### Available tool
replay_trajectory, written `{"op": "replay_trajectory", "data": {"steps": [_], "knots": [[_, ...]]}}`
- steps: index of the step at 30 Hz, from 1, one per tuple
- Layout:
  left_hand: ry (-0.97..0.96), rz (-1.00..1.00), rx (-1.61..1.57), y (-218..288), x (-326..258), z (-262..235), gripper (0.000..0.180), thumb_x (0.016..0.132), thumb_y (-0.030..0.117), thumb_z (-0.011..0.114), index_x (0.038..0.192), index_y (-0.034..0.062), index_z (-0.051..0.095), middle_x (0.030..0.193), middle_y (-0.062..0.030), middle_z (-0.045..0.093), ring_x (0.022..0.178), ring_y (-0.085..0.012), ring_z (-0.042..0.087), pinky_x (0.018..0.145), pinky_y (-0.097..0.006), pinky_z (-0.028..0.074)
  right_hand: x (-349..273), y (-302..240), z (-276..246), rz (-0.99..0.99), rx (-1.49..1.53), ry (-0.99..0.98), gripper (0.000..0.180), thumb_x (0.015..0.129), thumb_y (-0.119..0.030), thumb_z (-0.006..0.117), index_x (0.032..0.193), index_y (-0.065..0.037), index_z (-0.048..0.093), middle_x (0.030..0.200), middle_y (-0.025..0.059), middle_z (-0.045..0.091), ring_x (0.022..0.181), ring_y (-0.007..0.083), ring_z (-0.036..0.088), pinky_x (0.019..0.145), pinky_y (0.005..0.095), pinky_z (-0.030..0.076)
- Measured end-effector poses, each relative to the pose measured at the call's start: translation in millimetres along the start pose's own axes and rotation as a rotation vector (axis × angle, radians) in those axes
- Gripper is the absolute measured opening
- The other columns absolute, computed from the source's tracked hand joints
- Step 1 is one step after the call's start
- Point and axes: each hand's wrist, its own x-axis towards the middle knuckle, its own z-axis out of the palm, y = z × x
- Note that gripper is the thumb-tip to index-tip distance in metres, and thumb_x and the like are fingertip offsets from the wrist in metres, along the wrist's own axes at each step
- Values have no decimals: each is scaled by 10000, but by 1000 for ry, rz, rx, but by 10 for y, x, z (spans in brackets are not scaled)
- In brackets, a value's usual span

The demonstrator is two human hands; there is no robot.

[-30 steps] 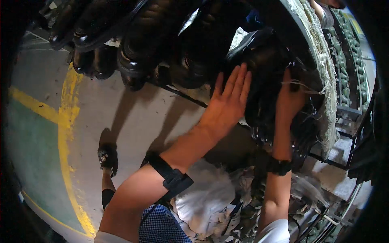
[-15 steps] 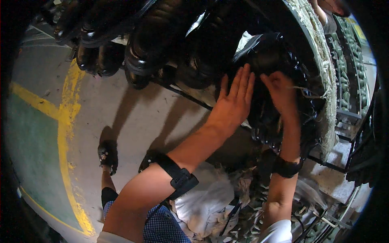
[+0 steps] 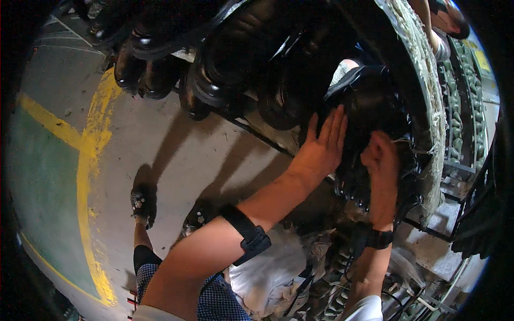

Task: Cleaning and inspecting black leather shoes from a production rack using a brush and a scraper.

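Black rubber boot [image 3: 369, 107] between both hands, long axis not discernible.

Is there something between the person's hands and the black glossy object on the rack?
Nothing visible. The left hand lies flat against the black glossy object, and the right hand touches it beside the frayed woven edge.

- The boots [image 3: 214, 69] on the rack are glossy black.
- The boot [image 3: 375, 107] under both hands is black too.
- The floor [image 3: 176, 160] is grey, with a green patch [image 3: 43, 187] edged by yellow lines [image 3: 85, 160].
- The forearm band [image 3: 247, 234] and the wrist strap [image 3: 379, 238] are black.
- The shorts [image 3: 214, 305] show a dark blue and white check.
- The padding strip [image 3: 423, 96] is pale straw-coloured.
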Motion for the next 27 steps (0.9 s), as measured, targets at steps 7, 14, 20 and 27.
{"op": "replay_trajectory", "data": {"steps": [7, 14, 20, 27], "knots": [[3, -21, -122, -59, 24, -178, 584, 744, 150, 464, 1270, -52, 312, 1358, -200, 254, 1211, -298, 331, 968, -422, 313, -449, -42, 513, -74, 70, -115, 83, 829, -137, 534, 866, -63, 539, 610, -29, 449, 475, 45, 370, 415, 189, 291], [214, 3, -538, -753, -101, -688, 640, 706, 97, 570, 1278, -14, 305, 1335, -152, 297, 1218, -316, 299, 1002, -368, 282, 74, -322, 1265, -486, -653, -13, 235, 888, -237, 451, 953, -39, 561, 694, 7, 543, 561, 67, 439, 516, 194, 353], [131, -152, -343, -831, -32, -504, 704, 739, 230, 594, 1305, -7, 249, 1376, -136, 221, 1260, -281, 236, 1015, -360, 261, 624, -445, 1563, -574, -1090, 127, 273, 877, -242, 419, 1018, -61, 568, 740, 49, 560, 555, 101, 466, 510, 240, 377], [58, -169, -210, -871, -93, -483, 657, 774, 246, 536, 1312, 6, 246, 1397, -110, 194, 1281, -240, 213, 1010, -365, 274, 757, -397, 1765, -590, -1299, 82, 265, 785, -253, 542, 808, 3, 606, 687, 132, 606, 567, 223, 561, 537, 333, 416]]}}
